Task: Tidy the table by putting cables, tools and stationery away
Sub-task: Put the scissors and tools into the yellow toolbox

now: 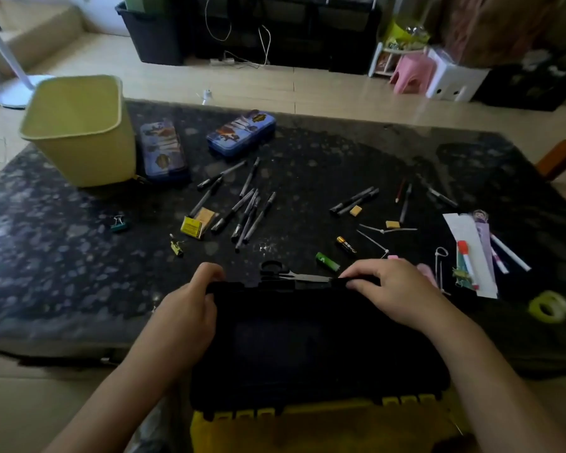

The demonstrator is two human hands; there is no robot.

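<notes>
Toolbox (pixel 307 426): set at the near edge of the table (pixel 62 273), its black lid (pixel 307 348) over a yellow base.
Left hand (pixel 190 308): fingers curled over the lid's far-left edge.
Right hand (pixel 392 289): fingers clamped on the lid's far-right edge.
Scissors (pixel 294 274): laid just beyond the lid.
Pens (pixel 242 214): scattered mid-table.

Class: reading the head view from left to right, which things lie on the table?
In order: pale yellow plastic bin, small yellow cardboard box, green cylindrical battery, red-capped white marker, yellow tape roll.

Pink stool (pixel 411 73), white fan stand (pixel 15 91)
</notes>
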